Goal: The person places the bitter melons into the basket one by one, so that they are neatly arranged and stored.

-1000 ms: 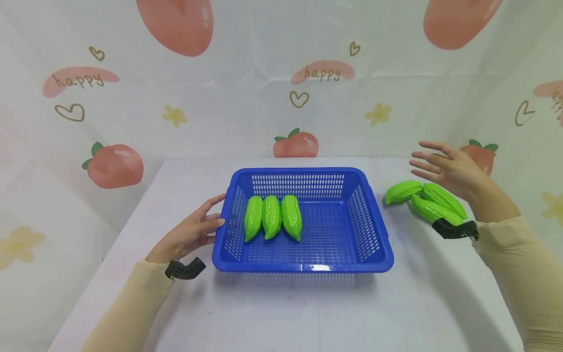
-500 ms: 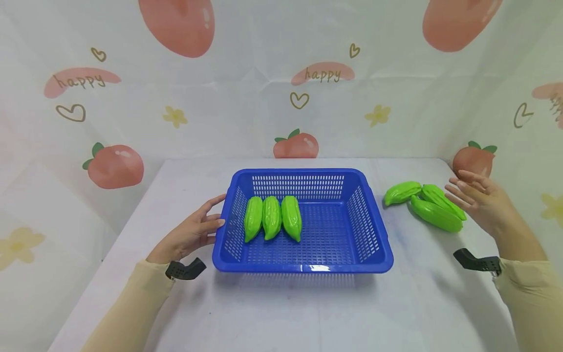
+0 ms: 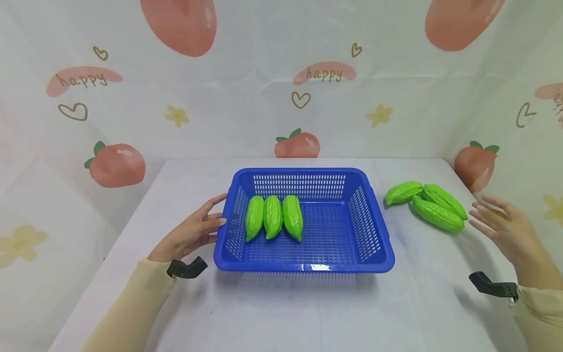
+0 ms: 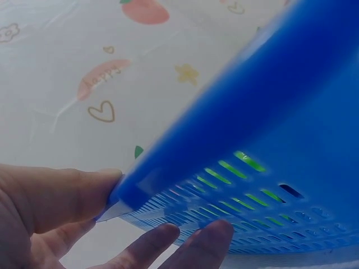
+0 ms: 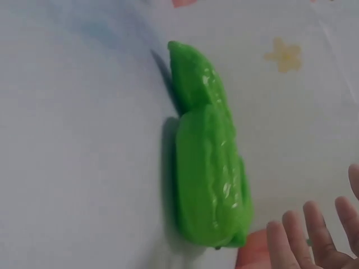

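A blue plastic basket [image 3: 303,267] with slotted walls stands mid-table, holding three bright green bitter melons [image 3: 273,217] side by side in its left half. My left hand [image 3: 189,232] holds the basket's left rim; in the left wrist view, thumb and fingers [image 4: 205,244] lie at the rim and along the outer wall. Three more bitter melons [image 3: 437,215] lie close together on the table to the right of the basket. Just right of them, my right hand [image 3: 512,232] hovers with spread fingers and holds nothing. The right wrist view shows its fingertips beside the bitter melons [image 5: 207,174].
The white table [image 3: 290,318] runs up to a white backdrop [image 3: 246,117] printed with peaches, hearts and flowers. A black wrist mount [image 3: 186,268] sits on the left sleeve, and another black mount [image 3: 492,286] on the right one.
My right hand has moved from above the loose bitter melons to their right side, nearer me and lower. The left hand, the basket and the bitter melons have stayed in place.
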A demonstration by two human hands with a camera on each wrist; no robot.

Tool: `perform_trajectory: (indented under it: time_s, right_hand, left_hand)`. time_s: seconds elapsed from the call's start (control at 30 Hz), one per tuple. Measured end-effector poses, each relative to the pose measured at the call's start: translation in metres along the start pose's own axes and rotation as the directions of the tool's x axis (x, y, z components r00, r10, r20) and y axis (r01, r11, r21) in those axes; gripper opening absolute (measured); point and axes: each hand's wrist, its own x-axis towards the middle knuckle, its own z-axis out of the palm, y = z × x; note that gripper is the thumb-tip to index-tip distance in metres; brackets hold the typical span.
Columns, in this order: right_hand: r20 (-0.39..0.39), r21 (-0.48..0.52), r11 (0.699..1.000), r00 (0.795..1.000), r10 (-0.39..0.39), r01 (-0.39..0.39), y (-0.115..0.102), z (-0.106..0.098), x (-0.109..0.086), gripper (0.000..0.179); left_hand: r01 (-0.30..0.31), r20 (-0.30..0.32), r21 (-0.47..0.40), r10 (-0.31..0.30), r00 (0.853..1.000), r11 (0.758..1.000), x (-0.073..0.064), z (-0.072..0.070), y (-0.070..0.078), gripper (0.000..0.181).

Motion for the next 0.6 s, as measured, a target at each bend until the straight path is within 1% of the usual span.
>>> perform_trajectory:
  time_s: [0.17,0.3,0.37,0.5,0.6]
  right_hand:
    - [-0.008,-0.069,0.998,1.000,0.012,-0.012,0.005,-0.006,-0.004,0.032]
    - [-0.006,-0.148,0.989,1.000,-0.016,0.015,0.012,-0.010,-0.004,0.033]
    - [-0.013,-0.199,0.980,1.000,-0.024,0.020,0.015,-0.011,-0.004,0.035]
    - [-0.043,-0.261,0.965,0.999,-0.001,-0.011,0.019,-0.013,-0.002,0.034]
    - [-0.066,-0.319,0.946,0.997,0.032,-0.051,0.020,-0.012,0.000,0.034]
  left_hand:
    - [0.000,-0.002,0.005,0.000,1.000,1.000,0.000,0.000,0.000,0.078]
    - [-0.003,0.000,0.000,0.003,1.000,1.000,0.000,0.001,0.000,0.078]
    - [-0.005,0.001,0.005,0.005,1.000,1.000,0.000,0.001,0.000,0.078]
    - [-0.005,-0.001,0.015,0.005,1.000,1.000,0.000,0.001,0.000,0.078]
    - [-0.002,-0.008,0.013,0.002,1.000,1.000,0.000,0.001,0.000,0.078]
